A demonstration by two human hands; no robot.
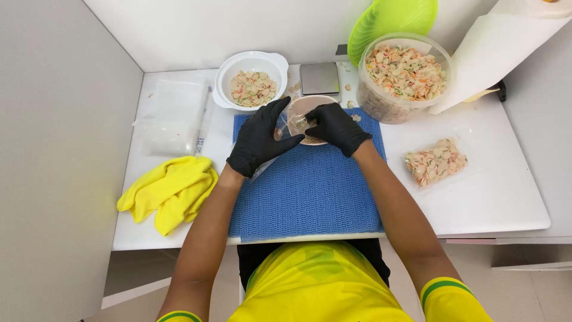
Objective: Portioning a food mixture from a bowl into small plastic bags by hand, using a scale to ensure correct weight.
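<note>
From my head view I see both of my hands in black gloves meeting just above the middle of the frame, over the far edge of the blue textured mat (310, 191). My left hand (259, 138) has its fingers spread and curved around a small clear plastic bag (296, 124), gripping it from the left, while my right hand (336, 126) is closed on the bag's other side, pinching the film between fingertips. The bag sits directly over a small beige bowl (310, 104) that rests on the top edge of the mat; I cannot tell how much is inside the bag. In the upper middle, just behind the bowl, is a small grey scale (319, 77). To its left stands a white bowl (223, 77) holding pale shell-shaped pieces, and to its right a large clear tub (381, 104) filled with the same mixed pieces, with a green lid (387, 18) leaning behind it. At the upper right a roll of white paper towel (506, 42) hangs down beside the tub. A filled, sealed bag (435, 162) lies on the white table (506, 197) at right centre, well apart from my hands. At left lie a stack of empty clear bags (173, 116) and a crumpled yellow cloth (170, 191).
</note>
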